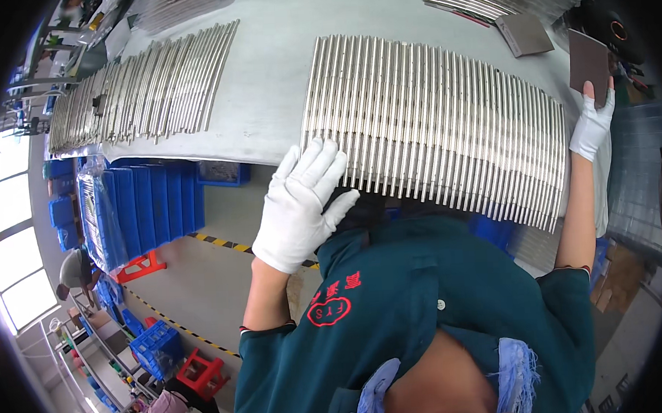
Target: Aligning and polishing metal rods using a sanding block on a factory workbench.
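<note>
Metal rods (431, 121) lie rowed at the table's (266, 84) near edge; my left hand (301, 204) rests spread on their ends, right hand (592, 125) grips a brown pad (588, 62).

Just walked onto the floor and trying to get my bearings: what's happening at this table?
A person in white gloves stands at a grey table. Their left hand lies flat on the near edge of a row of shiny metal rods laid side by side. Their right hand holds a dark brown square pad at the row's right end. A second row of rods lies further left.
</note>
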`<state>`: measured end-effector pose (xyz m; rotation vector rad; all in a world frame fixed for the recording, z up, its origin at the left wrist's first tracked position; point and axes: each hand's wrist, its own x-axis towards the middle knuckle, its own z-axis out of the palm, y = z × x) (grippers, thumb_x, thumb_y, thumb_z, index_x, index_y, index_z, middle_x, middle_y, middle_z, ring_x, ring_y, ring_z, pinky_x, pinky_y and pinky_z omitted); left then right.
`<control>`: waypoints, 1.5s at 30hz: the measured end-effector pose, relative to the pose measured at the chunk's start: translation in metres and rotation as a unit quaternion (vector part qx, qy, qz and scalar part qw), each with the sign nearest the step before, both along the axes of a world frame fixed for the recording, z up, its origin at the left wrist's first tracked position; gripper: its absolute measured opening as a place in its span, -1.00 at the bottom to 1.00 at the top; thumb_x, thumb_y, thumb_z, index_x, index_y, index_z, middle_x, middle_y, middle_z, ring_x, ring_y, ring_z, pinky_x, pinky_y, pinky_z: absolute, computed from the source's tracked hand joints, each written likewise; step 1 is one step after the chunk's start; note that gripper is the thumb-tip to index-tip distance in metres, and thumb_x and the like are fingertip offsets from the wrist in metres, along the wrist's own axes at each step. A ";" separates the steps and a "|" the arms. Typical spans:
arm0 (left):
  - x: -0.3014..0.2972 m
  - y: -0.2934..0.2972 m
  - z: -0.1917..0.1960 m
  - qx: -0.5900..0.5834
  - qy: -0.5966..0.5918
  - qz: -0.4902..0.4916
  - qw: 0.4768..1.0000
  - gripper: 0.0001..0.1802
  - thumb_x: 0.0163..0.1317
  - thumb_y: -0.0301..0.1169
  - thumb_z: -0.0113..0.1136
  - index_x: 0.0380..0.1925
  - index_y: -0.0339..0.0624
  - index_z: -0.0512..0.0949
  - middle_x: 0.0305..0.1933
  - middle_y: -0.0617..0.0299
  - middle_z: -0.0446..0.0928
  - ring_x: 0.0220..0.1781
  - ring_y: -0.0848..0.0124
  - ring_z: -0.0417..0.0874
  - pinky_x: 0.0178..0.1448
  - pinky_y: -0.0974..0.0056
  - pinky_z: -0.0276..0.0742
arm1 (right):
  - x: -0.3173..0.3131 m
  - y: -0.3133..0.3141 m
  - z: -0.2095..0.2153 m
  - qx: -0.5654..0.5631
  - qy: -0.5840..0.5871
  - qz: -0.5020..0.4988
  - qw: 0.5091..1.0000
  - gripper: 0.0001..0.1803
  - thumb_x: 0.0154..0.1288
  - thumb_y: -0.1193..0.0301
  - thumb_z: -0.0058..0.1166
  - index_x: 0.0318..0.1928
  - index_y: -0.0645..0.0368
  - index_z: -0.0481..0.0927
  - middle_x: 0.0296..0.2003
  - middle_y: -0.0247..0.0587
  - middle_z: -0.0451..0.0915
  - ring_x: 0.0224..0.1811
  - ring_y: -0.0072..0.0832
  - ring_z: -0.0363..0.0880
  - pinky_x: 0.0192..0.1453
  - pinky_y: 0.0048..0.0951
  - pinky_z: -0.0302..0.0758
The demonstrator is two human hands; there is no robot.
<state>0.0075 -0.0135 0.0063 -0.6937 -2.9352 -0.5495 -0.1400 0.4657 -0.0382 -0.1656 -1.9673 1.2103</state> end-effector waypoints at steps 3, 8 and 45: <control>-0.002 0.017 0.001 0.025 0.000 -0.044 0.999 -0.45 0.12 -0.27 0.41 0.13 -0.18 0.58 0.25 0.05 0.54 0.33 0.06 0.51 0.43 0.02 0.38 | -0.002 0.005 -0.001 0.028 0.009 -0.012 0.999 -0.25 0.34 0.23 0.30 0.41 0.27 0.29 0.26 -0.10 0.48 0.25 -0.41 0.48 0.37 -0.44 0.35; -0.009 0.055 0.003 0.037 -0.012 -0.143 0.989 -0.49 0.12 -0.29 0.40 0.08 -0.22 0.58 0.20 0.07 0.57 0.29 0.07 0.54 0.39 0.04 0.43 | -0.005 -0.001 -0.005 0.036 0.039 0.007 0.999 -0.29 0.33 0.23 0.31 0.38 0.24 0.35 0.22 -0.13 0.50 0.22 -0.42 0.49 0.34 -0.46 0.37; -0.038 0.201 -0.010 0.022 -0.056 -0.470 0.880 -0.44 0.33 -0.10 0.13 0.22 -0.21 0.45 0.35 0.10 0.40 0.47 0.19 0.31 0.53 0.06 0.14 | -0.003 0.009 -0.009 0.021 0.031 0.043 0.998 -0.20 0.31 0.24 0.30 0.43 0.27 0.25 0.29 -0.04 0.41 0.30 -0.35 0.41 0.39 -0.38 0.32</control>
